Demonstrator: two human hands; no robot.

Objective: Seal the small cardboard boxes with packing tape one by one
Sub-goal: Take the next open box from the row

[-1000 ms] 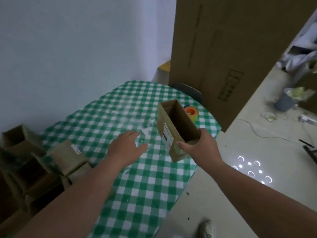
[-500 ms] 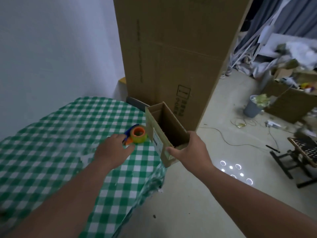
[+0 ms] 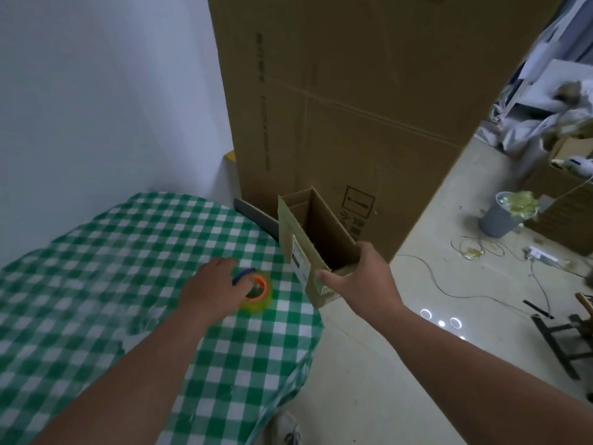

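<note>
The small cardboard box (image 3: 316, 248) is held in the air just past the bench's right edge, open end up and tilted away, with a white label on its near side. The right hand (image 3: 359, 281) grips its lower near corner, thumb on the labelled face and fingers curled round the far wall. It looks empty and light, judging by the easy 1-hand hold; thin corrugated walls should flex if squeezed mid-panel, so corners and folded edges are the firmer places to grip. Its top flaps are not yet closed.

The roll of packing tape (image 3: 258, 292), clear on an orange core with a blue part at its far side, lies flat on the green checked cloth of the bench (image 3: 96, 268). The left hand (image 3: 213, 289) rests on its near side, fingers curled over it; whether they have closed on it I cannot tell. The roll is stiff and best taken across its rim; the film is likely slick and clingy.

A very large cardboard carton (image 3: 353, 107) stands behind.
</note>
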